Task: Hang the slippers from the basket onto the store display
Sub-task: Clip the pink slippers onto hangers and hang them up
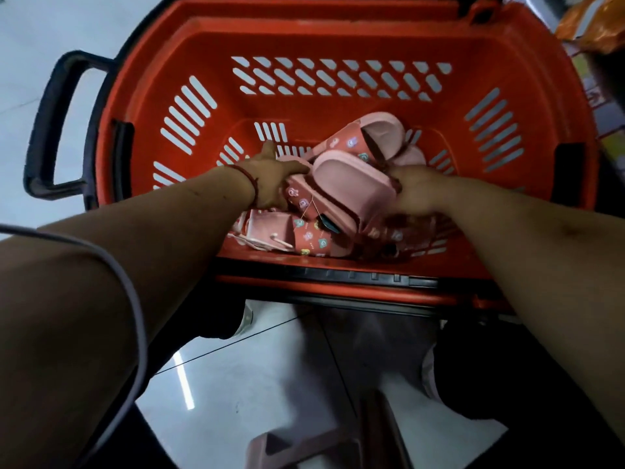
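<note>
Viewing angle: head camera, aimed straight down into the basket.
Basket [338, 32]: red moulded plastic with rounded corners; walls and bottom are pierced by rows of slots; the upper half of the frame is filled by it.
Handle [47, 130]: black loop, smooth, at the left edge of the frame.
Slippers [338, 184]: a heap of soft pink moulded soles with dark red straps printed with small cartoon figures, lying on the basket bottom at frame centre.
Left hand [270, 182]: fingers are curled over a dark red strap in the heap, thumb raised.
Bracelet [252, 184]: red thread, worn at the left wrist.
Right hand [417, 192]: closed on the edge of the uppermost pink sole, right of centre; the fingertips are hidden.
Tag [329, 223]: small dark card on a thin string, below the gripped slippers; its writing cannot be read.
Floor [253, 367]: glossy pale tiles, lower centre.
Stool [304, 445]: brown, at the bottom edge.
</note>
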